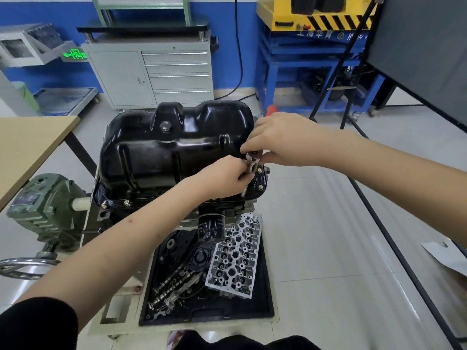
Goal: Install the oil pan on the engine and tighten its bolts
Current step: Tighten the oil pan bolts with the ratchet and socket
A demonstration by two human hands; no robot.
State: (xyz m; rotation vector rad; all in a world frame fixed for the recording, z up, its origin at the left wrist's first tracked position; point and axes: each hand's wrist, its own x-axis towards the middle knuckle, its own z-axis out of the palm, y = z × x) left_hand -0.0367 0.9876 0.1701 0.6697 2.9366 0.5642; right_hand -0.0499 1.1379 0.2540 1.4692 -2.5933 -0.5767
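Left hand point(225, 176), right hand point(280, 140) grip ratchet point(252, 160) at oil pan point(161, 152).

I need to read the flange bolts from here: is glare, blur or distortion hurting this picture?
Head view: ceiling lights streak glare over the glossy oil pan; wide-angle bending curves the edges; both hands on the ratchet are sharp, and near flange bolts stay readable.

Black tray point(267, 294) under cylinder head point(235, 258), probably camshafts point(174, 284).

White Chinese characters and Latin letters are showing on the blue lift frame point(328, 36), too blurred to read; the green exit sign point(75, 55) is showing an arrow.
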